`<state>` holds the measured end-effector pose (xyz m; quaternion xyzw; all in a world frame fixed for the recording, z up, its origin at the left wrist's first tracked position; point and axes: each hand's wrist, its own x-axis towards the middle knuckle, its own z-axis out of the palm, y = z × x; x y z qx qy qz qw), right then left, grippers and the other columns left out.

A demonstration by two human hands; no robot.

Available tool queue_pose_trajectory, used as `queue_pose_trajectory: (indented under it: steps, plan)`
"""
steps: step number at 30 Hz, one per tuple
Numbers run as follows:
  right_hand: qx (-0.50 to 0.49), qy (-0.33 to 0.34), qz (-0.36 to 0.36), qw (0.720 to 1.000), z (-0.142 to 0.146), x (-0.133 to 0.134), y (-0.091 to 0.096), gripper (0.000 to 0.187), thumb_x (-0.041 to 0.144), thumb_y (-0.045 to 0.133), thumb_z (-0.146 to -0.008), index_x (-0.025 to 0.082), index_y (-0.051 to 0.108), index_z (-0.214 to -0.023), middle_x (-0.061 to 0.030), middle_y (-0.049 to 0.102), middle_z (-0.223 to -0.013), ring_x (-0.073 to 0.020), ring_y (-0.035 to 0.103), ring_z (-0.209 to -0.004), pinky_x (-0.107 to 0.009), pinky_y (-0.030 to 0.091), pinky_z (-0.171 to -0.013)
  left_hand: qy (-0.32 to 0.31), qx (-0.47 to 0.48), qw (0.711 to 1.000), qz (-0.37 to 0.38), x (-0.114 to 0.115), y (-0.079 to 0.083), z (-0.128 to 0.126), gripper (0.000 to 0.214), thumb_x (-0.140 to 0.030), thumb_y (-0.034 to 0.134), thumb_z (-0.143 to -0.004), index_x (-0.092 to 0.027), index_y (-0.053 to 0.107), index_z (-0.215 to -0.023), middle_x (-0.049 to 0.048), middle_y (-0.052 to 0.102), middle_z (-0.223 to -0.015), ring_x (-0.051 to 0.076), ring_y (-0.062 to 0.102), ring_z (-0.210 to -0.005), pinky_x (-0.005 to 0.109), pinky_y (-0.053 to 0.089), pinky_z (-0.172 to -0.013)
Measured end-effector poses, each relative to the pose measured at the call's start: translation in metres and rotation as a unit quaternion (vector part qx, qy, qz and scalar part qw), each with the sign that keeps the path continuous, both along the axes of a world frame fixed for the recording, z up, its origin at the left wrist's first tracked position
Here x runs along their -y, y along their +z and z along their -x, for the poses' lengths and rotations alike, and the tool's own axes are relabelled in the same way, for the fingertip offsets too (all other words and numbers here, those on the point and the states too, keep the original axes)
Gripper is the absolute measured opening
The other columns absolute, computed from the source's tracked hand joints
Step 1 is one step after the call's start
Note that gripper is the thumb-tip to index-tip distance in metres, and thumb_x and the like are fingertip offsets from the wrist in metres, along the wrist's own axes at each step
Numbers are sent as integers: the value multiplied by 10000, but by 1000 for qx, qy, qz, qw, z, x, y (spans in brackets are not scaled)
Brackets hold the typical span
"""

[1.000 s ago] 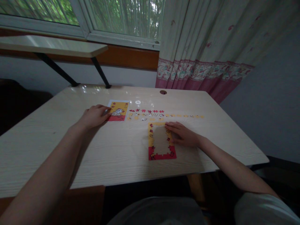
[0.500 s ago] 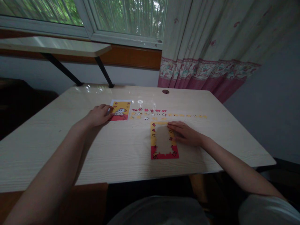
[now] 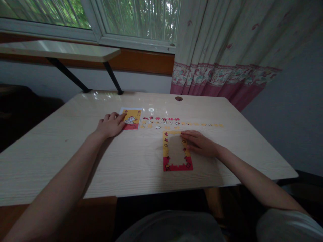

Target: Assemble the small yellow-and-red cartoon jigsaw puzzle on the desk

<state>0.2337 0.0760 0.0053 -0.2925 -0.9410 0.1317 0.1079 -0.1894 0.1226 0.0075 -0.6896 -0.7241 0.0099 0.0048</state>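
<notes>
My left hand rests on the table with its fingers lying on the left edge of a yellow and red picture card. My right hand lies flat, fingers stretched out, on the right side of a yellow and red puzzle frame whose middle is bare. Between and beyond the hands, two rows of small loose puzzle pieces, red and yellow, run across the light wooden table.
A round cable hole is at the table's far edge. A narrow shelf on black brackets juts from the wall under the window. A flowered curtain hangs at the back right. My lap shows below the table's near edge.
The left hand has slid a little to the right along the card. The view has shifted slightly. The right hand stays on the frame.
</notes>
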Motion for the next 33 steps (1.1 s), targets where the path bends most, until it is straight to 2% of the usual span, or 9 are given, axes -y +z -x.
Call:
queue_pose_trajectory:
  steps: [13, 33]
  plan:
    - [-18, -4, -4, 1000, 1, -1, -2, 474, 429, 388, -948, 216, 434, -1368, -120, 466, -1389, -245, 421, -1282, -482, 348, -1053, 22, 1, 999, -36, 1, -6, -8, 606, -478, 193, -891, -253, 298, -1444, 173, 396, -1361, 410, 397, -1194, 576, 357, -921]
    - [-17, -11, 2, 1000, 3, 0, 0, 474, 420, 410, -942, 217, 434, -1370, -122, 472, -1386, -240, 422, -1286, -470, 339, -1066, 29, 7, 999, -17, 1, -6, -7, 583, -476, 173, -918, -279, 257, -1460, 167, 367, -1376, 410, 362, -1218, 575, 319, -946]
